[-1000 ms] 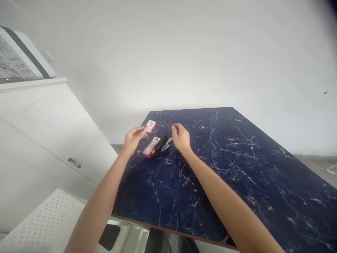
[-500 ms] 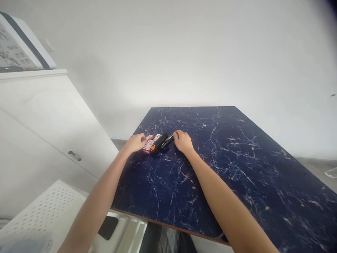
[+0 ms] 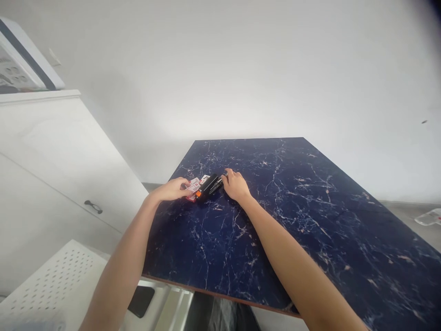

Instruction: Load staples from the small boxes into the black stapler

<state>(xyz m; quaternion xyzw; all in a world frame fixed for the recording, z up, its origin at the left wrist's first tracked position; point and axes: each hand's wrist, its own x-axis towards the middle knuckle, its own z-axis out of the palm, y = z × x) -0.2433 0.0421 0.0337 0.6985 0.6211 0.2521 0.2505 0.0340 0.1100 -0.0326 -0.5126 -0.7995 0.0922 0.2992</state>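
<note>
Small red-and-white boxes (image 3: 194, 185) lie grouped on the dark blue marbled table (image 3: 262, 239). My left hand (image 3: 174, 188) is closed on the near left box, its thumb and fingers on either side and partly covering it. Against the boxes lies a black, long object (image 3: 209, 184) with an orange patch at its near end; its kind is unclear. Several slim dark pens (image 3: 216, 185) lie slanted along its right side. My right hand (image 3: 237, 185) rests at the far end of the pens, thumb and index finger apart and touching or nearly touching their tips.
A white cabinet (image 3: 62, 151) with a dark handle stands left of the table. Below it is a white perforated surface (image 3: 51, 276), and a dark flat object (image 3: 141, 301) lies by the table's front left corner. A clear container (image 3: 429, 217) shows beyond the right edge. A wall (image 3: 241, 69) stands behind.
My left hand has moved in over the boxes and closed on one. My right hand's index finger and thumb have spread at the pen tips. The view has shifted slightly.
</note>
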